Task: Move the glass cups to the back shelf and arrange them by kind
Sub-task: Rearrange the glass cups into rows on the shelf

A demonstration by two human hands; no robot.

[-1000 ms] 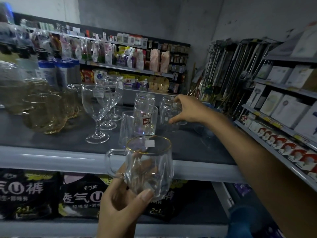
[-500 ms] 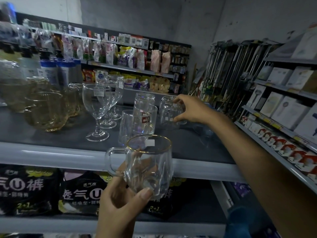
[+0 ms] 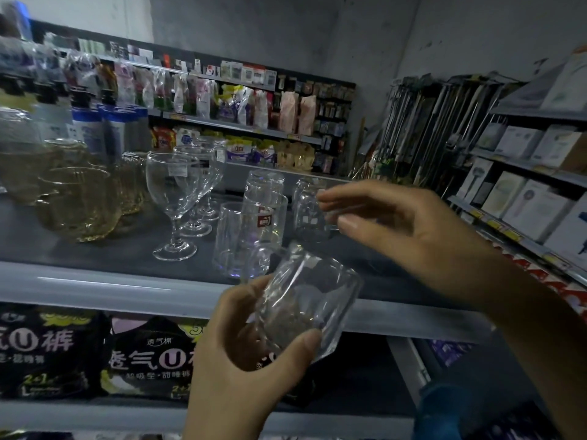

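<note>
Glass mug (image 3: pixel 305 300): leaning mouth-rightward, sitting clamped in left hand (image 3: pixel 254 354). Hovering nearer the shelf, just above-right: right hand (image 3: pixel 406 230), fingers loose, holding nothing.

Dim bluish light, soft focus.
Edges bend wide-angle; left side smears; pale sheen streaks the grey metal shelf lip (image 3: pixel 95 278).

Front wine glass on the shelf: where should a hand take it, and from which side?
Likely the stem of the wine glass, just under the bowl, coming from the front. It stands upright nearest the shelf edge; more goblets crowd behind it and tumblers stand close on its right.
</note>
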